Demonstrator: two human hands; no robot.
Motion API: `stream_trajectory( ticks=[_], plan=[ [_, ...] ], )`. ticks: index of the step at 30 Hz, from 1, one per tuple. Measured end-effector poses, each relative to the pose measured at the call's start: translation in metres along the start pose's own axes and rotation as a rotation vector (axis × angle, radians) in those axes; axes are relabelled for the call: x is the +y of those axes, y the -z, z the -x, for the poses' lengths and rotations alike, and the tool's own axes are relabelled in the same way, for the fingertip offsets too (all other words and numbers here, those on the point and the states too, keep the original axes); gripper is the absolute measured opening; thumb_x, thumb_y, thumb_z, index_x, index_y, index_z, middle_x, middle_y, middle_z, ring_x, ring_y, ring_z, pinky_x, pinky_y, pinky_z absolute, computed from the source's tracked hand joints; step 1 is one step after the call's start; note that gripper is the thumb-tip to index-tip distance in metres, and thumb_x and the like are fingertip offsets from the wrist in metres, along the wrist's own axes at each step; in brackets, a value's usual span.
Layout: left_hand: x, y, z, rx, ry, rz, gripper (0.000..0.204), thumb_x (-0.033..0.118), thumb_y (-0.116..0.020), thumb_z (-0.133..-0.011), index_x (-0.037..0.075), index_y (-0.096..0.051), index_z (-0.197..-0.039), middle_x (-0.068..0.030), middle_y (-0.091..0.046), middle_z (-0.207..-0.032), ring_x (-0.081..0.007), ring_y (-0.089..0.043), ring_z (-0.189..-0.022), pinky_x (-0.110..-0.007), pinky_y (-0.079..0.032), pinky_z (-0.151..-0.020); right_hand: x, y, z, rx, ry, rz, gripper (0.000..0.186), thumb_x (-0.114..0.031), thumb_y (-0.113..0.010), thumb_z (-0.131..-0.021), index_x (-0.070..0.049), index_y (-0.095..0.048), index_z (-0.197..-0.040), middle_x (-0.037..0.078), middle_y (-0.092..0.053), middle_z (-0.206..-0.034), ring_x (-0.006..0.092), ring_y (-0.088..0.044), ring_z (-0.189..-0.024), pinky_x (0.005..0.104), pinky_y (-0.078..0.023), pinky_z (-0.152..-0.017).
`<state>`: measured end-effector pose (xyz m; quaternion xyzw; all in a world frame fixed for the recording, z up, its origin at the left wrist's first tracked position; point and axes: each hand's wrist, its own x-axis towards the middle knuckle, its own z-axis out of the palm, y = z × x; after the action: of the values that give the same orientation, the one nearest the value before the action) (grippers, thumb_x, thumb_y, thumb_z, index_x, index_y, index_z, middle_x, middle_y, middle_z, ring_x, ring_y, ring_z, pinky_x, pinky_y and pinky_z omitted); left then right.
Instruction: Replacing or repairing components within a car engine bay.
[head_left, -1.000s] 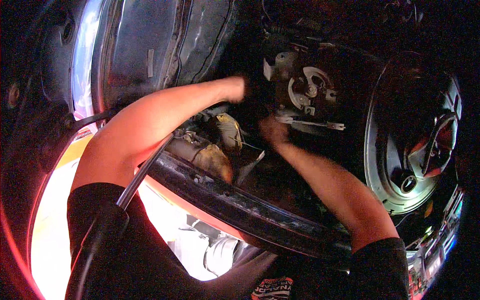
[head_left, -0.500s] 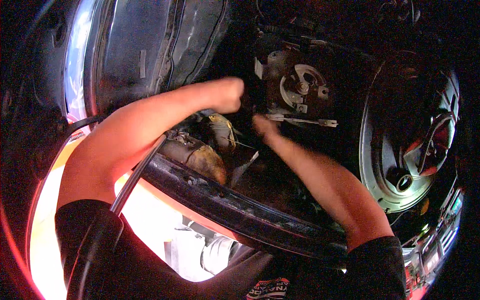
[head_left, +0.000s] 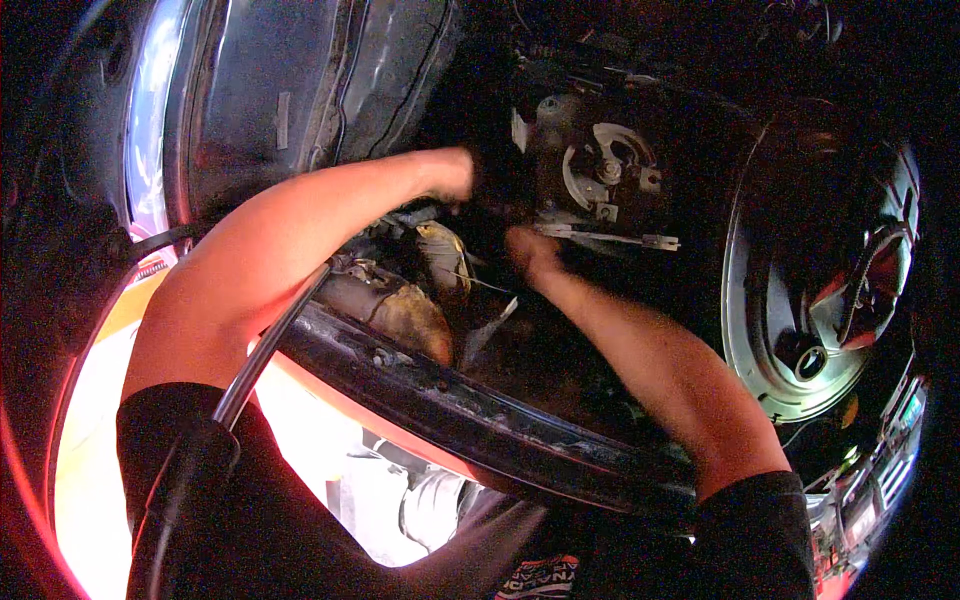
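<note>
My left hand (head_left: 457, 178) reaches into a dark cavity of what looks like a vehicle body, and its fingers are lost in the shadow. Close by on the right, my right hand (head_left: 532, 252) comes in from the lower right, its fingers also hidden in the dark. Whatever either hand holds cannot be made out. Just right of the right wrist lies a pale metal bar (head_left: 610, 237). Above that bar sits a dark panel with a curved metal bracket (head_left: 608, 170). Between my forearms is a yellowish, worn piece (head_left: 445, 255).
A black curved sill (head_left: 440, 405) crosses below my arms. A dark rod (head_left: 270, 345) slants beneath my left forearm. A round, pale metal pressing (head_left: 790, 360) with a hole stands at right. A dark, glossy panel (head_left: 265, 95) rises at upper left.
My left hand has shifted slightly left and up, going deeper into shadow. The right hand stays at nearly the same spot.
</note>
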<state>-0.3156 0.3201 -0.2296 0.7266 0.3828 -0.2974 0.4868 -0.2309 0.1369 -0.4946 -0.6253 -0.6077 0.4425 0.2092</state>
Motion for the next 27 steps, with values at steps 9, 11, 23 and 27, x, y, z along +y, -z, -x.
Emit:
stream_trajectory(
  ticks=[9, 11, 23, 27],
  plan=[
    [0.024, -0.015, 0.034, 0.469, -0.728, -0.734, 0.018, 0.028, -0.07, -0.091, 0.012, -0.076, -0.096, -0.0115, -0.073, -0.075, -0.0396, -0.071, -0.072, -0.05, -0.061, -0.066, 0.005, -0.003, 0.0, -0.038, 0.027, -0.014, 0.06, -0.053, -0.049, -0.106, -0.011, -0.057, -0.148, 0.018, -0.058, -0.153, 0.0431, -0.052, -0.14, 0.0563, -0.039, -0.12],
    [0.028, -0.013, 0.039, 0.336, -0.588, -0.939, 0.018, 0.028, -0.071, -0.089, 0.012, -0.076, -0.094, -0.013, -0.073, -0.078, -0.0396, -0.071, -0.072, -0.05, -0.061, -0.067, 0.004, -0.001, 0.001, -0.029, 0.033, -0.026, 0.06, -0.053, -0.049, -0.106, -0.011, -0.057, -0.148, 0.018, -0.058, -0.153, 0.0431, -0.052, -0.14, 0.0563, -0.039, -0.12],
    [0.051, 0.012, 0.033, -0.045, 0.439, 0.811, 0.021, 0.016, -0.061, -0.101, 0.006, -0.075, -0.089, -0.0064, -0.07, -0.073, -0.0189, -0.062, -0.056, -0.037, -0.05, -0.05, 0.009, 0.012, 0.015, 0.03, 0.03, -0.054, 0.06, -0.051, -0.049, -0.106, -0.01, -0.056, -0.148, 0.018, -0.058, -0.153, 0.0431, -0.052, -0.14, 0.056, -0.039, -0.12],
    [0.051, 0.009, 0.025, 0.045, 0.426, 0.584, 0.017, 0.022, -0.067, -0.097, 0.008, -0.076, -0.091, -0.0069, -0.072, -0.079, -0.0186, -0.062, -0.065, -0.038, -0.051, -0.059, 0.009, 0.014, 0.018, 0.038, 0.023, -0.058, 0.059, -0.05, -0.05, -0.105, -0.01, -0.056, -0.149, 0.018, -0.057, -0.153, 0.0432, -0.052, -0.14, 0.0559, -0.039, -0.12]
  ],
)
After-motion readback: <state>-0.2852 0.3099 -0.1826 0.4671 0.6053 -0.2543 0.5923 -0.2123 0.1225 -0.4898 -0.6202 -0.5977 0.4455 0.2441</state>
